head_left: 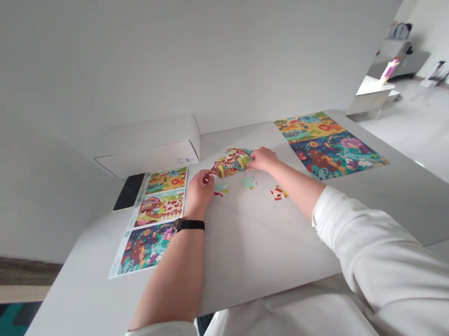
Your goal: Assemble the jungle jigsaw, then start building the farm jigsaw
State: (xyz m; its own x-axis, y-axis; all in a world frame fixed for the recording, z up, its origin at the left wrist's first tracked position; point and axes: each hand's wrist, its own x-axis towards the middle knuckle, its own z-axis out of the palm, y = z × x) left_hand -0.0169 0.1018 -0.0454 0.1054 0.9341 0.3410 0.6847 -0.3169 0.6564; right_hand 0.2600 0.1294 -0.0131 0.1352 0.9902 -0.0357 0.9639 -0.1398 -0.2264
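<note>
A heap of colourful jigsaw puzzle pieces [232, 161] lies near the back of the table, between my hands. At its left side, my left hand [202, 190] has its fingers curled together around a puzzle piece, of which only a pale edge shows. On the heap's right edge my right hand [264, 158] pinches at a puzzle piece, largely covered by the fingers. Apart from the heap, a pale green piece [248, 183] sits in front of it. A green and red piece [221, 190] is beside my left hand, and a red-spotted piece [278, 192] lies near my right forearm.
On the left is a printed picture sheet [134, 228], with a black phone [129, 192] by its upper corner. A white box [148, 157] stands at the back against the wall. Two finished-looking puzzle pictures [327, 144] lie on the table's right side.
</note>
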